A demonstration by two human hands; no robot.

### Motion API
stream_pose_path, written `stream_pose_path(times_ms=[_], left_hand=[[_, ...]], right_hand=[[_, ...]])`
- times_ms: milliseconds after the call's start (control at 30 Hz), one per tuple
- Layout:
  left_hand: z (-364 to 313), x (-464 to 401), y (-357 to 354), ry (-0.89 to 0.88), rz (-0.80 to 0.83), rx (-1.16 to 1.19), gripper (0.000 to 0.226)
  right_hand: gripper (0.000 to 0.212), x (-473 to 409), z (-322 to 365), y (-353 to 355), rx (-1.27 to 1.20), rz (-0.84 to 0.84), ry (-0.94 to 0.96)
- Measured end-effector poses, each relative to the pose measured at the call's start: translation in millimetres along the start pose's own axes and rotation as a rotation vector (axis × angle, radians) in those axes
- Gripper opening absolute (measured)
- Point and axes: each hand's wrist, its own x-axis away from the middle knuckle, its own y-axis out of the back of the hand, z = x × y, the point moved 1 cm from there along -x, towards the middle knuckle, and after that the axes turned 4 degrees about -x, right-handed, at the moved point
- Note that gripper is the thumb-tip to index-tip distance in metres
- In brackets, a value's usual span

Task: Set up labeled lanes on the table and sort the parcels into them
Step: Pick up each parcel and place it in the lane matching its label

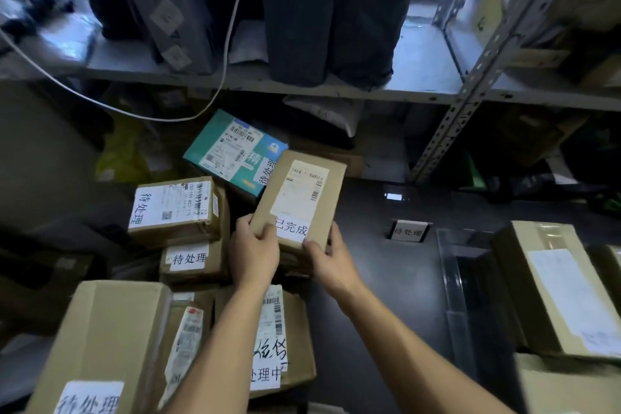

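Both hands hold one flat, rectangular parcel [299, 200] of plain brown cardboard above the dark, smooth table [386, 279]. The left hand [254, 254] grips the near left corner, thumb curled over the top face. The right hand [331, 264] grips the near right corner, thumb lying on the white slip marked 已完成 [291, 228]. A pale shipping label with barcodes covers most of the upper face. The parcel's long axis runs away from the person, leaning slightly right, with the far end raised.

Under and left of it lies a pile of cardboard boxes. One taped box [174, 208] and the one below it [191, 259] carry white 待处理 slips, as does a teal printed carton [235, 151] behind them. A large corrugated box [100, 339] sits at near left, and another with a handwritten slip [279, 339] lies partly hidden by the left forearm.

On the table to the right stands a small upright sign [408, 231] reading 待处理, beside what appears to be a clear plastic bin [453, 265]; the blur leaves this uncertain. A long taped box [554, 286] lies at far right. Grey metal shelving [336, 91] crosses behind.
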Motion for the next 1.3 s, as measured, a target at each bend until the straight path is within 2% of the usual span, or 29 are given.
stream_pose_path(times_ms=[100, 267, 433, 633, 733, 900, 1000, 1167, 1300], left_hand=[[-16, 19, 5, -0.048, -0.054, 0.112, 0.029], [-37, 66, 0, -0.092, 0.007, 0.160, 0.025], [-55, 124, -24, -0.153, 0.163, 0.129, 0.051], [-85, 229, -67, -0.272, 0.256, 0.129, 0.055], [-102, 288, -94, -0.299, 0.294, 0.168, 0.054], [-126, 369, -141, -0.377, 0.359, 0.196, 0.054], [-139, 403, -168, -0.390, 0.437, 0.210, 0.051], [-151, 446, -204, -0.380, 0.533, 0.226, 0.050], [-157, 462, -228, -0.356, 0.566, 0.229, 0.052]], right_hand=[[0.051, 9, 9, 9, -0.099, -0.029, 0.072], [0.065, 41, 23, 51, -0.172, -0.071, 0.116], [0.050, 82, 17, 118, -0.156, -0.128, 0.133], [0.065, 151, 2, 221, -0.189, -0.248, 0.179], [0.058, 184, -10, 281, -0.184, -0.306, 0.200], [0.059, 230, -28, 370, -0.121, -0.422, 0.227], [0.050, 248, -40, 418, -0.120, -0.467, 0.198], [0.051, 268, -60, 475, -0.097, -0.489, 0.187], [0.039, 272, -75, 505, -0.062, -0.483, 0.156]])
